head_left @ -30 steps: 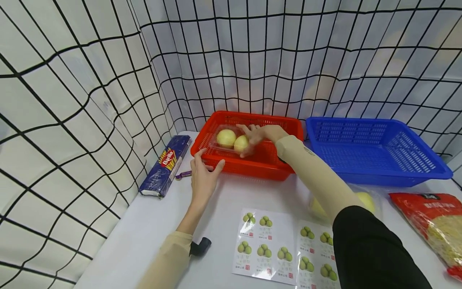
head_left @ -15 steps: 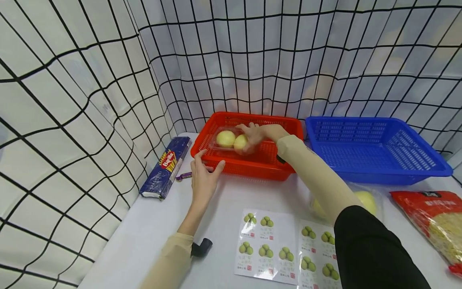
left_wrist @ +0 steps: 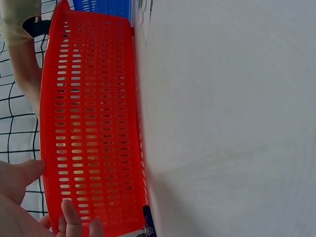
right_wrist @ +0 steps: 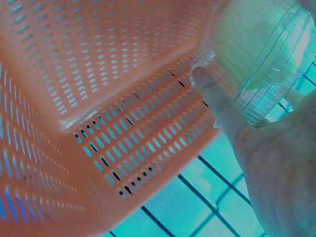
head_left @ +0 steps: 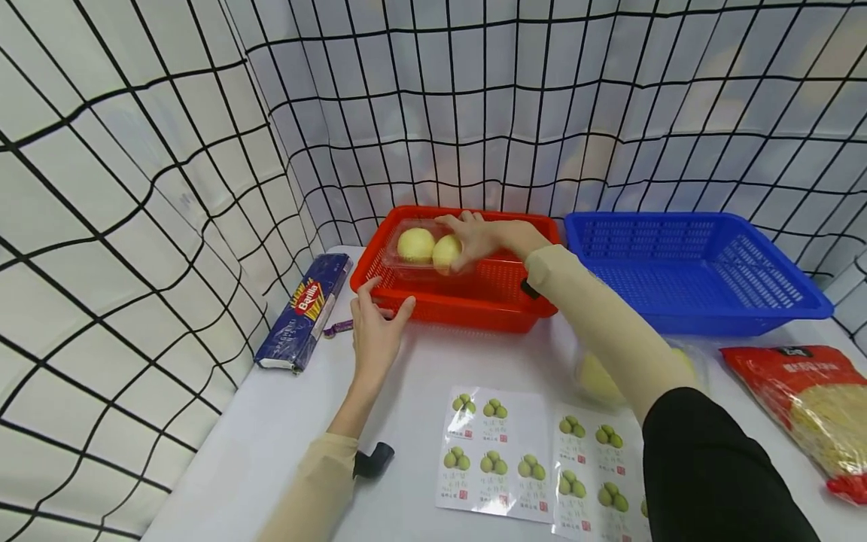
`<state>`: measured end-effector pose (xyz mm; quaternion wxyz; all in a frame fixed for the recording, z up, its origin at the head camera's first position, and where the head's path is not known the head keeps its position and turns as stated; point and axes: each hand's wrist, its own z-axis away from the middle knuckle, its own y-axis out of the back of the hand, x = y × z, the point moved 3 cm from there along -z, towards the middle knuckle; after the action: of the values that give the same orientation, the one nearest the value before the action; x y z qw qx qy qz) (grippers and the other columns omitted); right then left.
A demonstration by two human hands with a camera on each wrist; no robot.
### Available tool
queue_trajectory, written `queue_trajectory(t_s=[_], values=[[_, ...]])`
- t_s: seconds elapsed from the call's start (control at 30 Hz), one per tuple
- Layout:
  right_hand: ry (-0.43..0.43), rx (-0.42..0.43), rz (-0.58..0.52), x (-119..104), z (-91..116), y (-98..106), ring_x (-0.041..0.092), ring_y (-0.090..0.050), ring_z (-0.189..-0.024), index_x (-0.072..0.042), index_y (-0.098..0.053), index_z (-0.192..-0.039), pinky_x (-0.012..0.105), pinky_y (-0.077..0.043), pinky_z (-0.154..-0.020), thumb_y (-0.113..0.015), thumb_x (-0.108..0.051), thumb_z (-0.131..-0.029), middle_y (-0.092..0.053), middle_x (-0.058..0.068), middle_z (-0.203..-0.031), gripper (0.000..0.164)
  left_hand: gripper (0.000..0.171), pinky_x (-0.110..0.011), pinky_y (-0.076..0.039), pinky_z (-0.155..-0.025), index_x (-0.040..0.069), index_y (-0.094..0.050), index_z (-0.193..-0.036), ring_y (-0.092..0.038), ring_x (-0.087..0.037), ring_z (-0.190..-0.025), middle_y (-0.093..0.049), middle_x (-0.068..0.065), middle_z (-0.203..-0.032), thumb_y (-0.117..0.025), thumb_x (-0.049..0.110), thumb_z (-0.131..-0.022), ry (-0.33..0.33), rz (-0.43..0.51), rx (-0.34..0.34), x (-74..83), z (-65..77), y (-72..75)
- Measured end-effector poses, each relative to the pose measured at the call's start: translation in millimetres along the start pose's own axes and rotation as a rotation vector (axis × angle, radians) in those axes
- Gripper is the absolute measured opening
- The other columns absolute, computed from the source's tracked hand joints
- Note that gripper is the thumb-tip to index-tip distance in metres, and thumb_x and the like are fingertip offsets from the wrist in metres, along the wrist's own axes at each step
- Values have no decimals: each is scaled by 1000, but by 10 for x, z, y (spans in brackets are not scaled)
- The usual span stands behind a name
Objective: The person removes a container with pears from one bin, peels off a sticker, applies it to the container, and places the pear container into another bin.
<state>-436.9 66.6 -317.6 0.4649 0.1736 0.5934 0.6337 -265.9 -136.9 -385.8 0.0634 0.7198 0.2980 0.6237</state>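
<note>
grip: right hand (head_left: 482, 239) pinches the right end of a clear box (head_left: 423, 265) with two yellow fruits (head_left: 416, 245) inside, far-left in the red basket (head_left: 460, 310). left hand (head_left: 375, 335) loosely spread at the near-left rim; can't tell if it bears weight. blue basket (head_left: 698, 275) right. risk: one-ended hold could let box tip; hard squeeze might pop it.

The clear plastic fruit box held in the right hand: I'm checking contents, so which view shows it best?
The head view, showing the clear plastic fruit box with two round yellow fruits. Right wrist shows only part, close up; left wrist: the red slotted plastic basket largely hides it.
</note>
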Motion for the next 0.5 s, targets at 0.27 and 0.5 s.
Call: queue_trajectory(t_s=[0.27, 0.5], values=[[60, 91, 36, -102, 297, 321, 39, -21, -150, -34, -5, -164, 65, -26, -121, -72, -50, -83, -18, 18, -164, 106, 76, -35, -39, -79, 19, -35, -153, -59, -26, -100, -45, -19, -135, -72, 46, -93, -15, 20, 8, 39, -49, 32], [57, 112, 17, -196, 699, 371, 30, -25, -144, -37, -10, -163, 62, -38, -113, -74, -52, -80, -20, 12, -163, 106, 78, -36, -40, -83, 17, -32, -154, -60, -27, -103, -44, -20, -139, -72, 46, -94, 3, 29, -7, 2, -1, -13]])
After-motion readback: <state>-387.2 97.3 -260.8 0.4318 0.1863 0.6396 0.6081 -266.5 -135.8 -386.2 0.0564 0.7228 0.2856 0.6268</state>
